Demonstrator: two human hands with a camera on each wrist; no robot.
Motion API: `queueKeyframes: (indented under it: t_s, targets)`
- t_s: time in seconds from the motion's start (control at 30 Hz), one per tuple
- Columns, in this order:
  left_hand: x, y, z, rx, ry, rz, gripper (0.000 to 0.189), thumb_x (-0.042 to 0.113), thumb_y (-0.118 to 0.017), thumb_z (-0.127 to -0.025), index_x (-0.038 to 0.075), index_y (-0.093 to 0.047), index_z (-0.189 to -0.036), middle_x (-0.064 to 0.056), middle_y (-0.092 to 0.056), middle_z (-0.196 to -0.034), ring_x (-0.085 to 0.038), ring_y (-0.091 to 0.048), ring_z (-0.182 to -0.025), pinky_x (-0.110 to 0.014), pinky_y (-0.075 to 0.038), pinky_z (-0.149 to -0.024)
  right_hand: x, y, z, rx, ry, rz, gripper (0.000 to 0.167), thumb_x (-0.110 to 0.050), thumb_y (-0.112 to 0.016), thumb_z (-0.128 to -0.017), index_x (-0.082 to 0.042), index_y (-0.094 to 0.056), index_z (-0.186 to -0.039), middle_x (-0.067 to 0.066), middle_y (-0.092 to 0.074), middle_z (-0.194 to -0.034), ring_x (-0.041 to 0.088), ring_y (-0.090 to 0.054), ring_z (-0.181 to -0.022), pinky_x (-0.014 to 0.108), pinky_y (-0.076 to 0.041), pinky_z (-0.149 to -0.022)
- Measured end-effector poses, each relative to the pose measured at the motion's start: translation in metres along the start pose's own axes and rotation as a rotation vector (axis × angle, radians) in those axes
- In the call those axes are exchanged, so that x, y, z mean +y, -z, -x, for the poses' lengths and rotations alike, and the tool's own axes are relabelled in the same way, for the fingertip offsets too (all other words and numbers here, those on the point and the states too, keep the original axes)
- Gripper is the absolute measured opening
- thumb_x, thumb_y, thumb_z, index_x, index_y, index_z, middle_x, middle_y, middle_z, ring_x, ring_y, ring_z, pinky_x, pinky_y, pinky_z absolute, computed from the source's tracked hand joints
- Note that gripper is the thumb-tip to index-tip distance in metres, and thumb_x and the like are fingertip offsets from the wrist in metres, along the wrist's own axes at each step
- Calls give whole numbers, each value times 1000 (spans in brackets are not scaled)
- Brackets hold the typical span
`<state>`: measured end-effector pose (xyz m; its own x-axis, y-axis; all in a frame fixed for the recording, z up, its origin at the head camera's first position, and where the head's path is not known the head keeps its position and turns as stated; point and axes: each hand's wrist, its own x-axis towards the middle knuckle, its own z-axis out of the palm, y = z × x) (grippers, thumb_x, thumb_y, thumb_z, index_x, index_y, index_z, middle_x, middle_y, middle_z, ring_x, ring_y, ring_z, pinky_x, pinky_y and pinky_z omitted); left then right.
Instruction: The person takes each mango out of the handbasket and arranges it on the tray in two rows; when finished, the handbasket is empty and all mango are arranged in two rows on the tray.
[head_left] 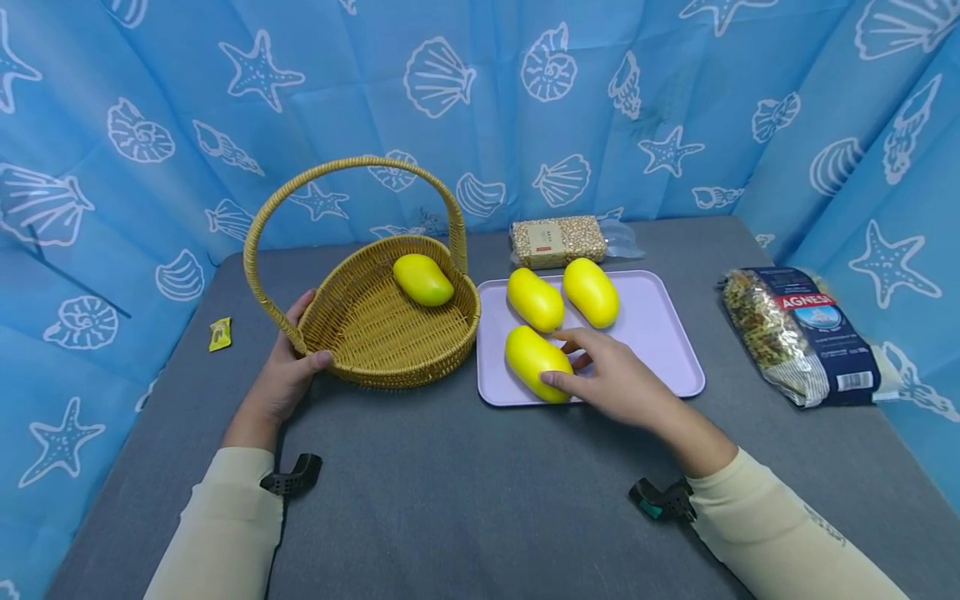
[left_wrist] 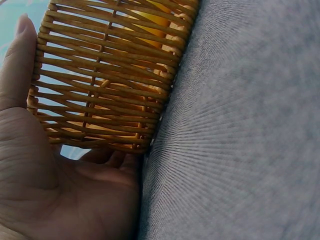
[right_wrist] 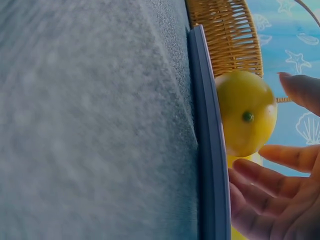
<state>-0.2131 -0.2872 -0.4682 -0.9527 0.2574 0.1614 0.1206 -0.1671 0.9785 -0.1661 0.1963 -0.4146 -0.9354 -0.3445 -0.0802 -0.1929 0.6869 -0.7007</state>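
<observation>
At the left, my left hand (head_left: 291,367) grips the side of a wicker basket (head_left: 405,367), with the thumb along the wall by the handle's foot. In the left wrist view the woven wall (left_wrist: 100,75) fills the space beside the thumb. One yellow mango (head_left: 423,280) lies inside the basket. My right hand (head_left: 618,379) reaches over a lilac tray (head_left: 660,333), spread around the nearest mango (head_left: 534,362). The right wrist view has its fingertips right at that mango (right_wrist: 247,112), the thumb standing off. Two more mangoes (head_left: 536,300) (head_left: 591,292) lie behind it on the tray.
Behind the tray lies a clear bag of pale grains (head_left: 558,242). A pasta bag (head_left: 806,337) rests at the table's right side, and a small yellow packet (head_left: 221,334) at the left. A blue shell-print curtain (head_left: 480,108) surrounds the grey table (head_left: 465,492).
</observation>
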Motion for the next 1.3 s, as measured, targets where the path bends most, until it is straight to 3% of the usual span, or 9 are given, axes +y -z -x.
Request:
queueKeyframes:
  t_s: [0.17,0.4,0.67,0.87,1.13,1.3]
  targets:
    - [0,-1,-1,4,1,-9,94,-7,-67,-104,26,-17,-176,-21,-23,-175,-38,-33,-153,-31,-40,-114,-2,4,2,46,20,-39,67,-47,-75,-105,-4,-58,-153,19,-63,-145,36,-65,-122,59,-55,-98]
    - [0,-1,-1,10,0,-8,94,-8,-67,-103,25,-17,-176,-21,-23,-175,-38,-32,-154,-31,-40,-115,-7,11,3,136,127,-149,57,-36,-68,-110,-1,-55,-154,18,-60,-151,34,-63,-127,58,-54,-99]
    - [0,0,-2,5,-7,0,94,-4,-70,-103,25,-18,-176,-20,-24,-175,-38,-32,-154,-31,-40,-115,-17,17,4,149,278,-339,49,-29,-47,-118,-1,-49,-159,19,-57,-152,39,-55,-136,63,-46,-106]
    - [1,-2,-1,3,-5,4,98,4,-77,-102,22,-16,-176,-20,-23,-175,-38,-31,-155,-31,-39,-116,-30,21,-1,110,375,-504,63,-46,-32,-119,-3,-44,-163,19,-54,-153,47,-54,-134,47,-51,-102]
    - [1,-2,-1,4,-8,11,98,3,-77,-102,21,-15,-176,-21,-21,-176,-39,-30,-155,-31,-39,-116,-51,20,-17,67,484,-683,85,-67,-31,-113,1,-39,-164,20,-53,-154,44,-53,-137,67,-43,-105]
    - [1,-2,-1,5,-10,18,95,-1,-73,-103,22,-17,-176,-20,-21,-176,-39,-28,-156,-31,-38,-117,-68,18,-29,27,479,-782,104,-83,-36,-103,-1,-37,-166,25,-48,-157,45,-50,-140,68,-40,-108]
